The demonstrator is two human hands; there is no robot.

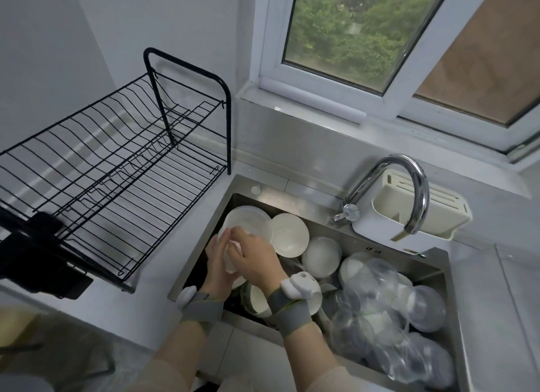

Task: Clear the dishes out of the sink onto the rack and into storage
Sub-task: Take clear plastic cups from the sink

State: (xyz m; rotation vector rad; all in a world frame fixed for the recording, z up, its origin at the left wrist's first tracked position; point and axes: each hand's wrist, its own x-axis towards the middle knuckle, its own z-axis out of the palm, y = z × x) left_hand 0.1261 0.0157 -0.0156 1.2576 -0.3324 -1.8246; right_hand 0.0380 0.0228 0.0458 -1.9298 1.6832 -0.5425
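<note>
While dishes fill the sink (295, 207), left hand (217, 260) & right hand (254, 257) each grip a white plate (248, 222).

The right hand (252, 255) is covering most of the small white dish (232, 255) that both hands are holding, so its shape is staying unclear, and the left hand (216, 257) is hiding its near edge. The clear plastic containers (388, 312) are burying the white bowls (355, 267) beneath them, and their number is too tangled to count. The black rack (111, 169) is running off the left edge. A dark object (43, 263), possibly a tray, is lying blurred under the rack's near corner.
</note>
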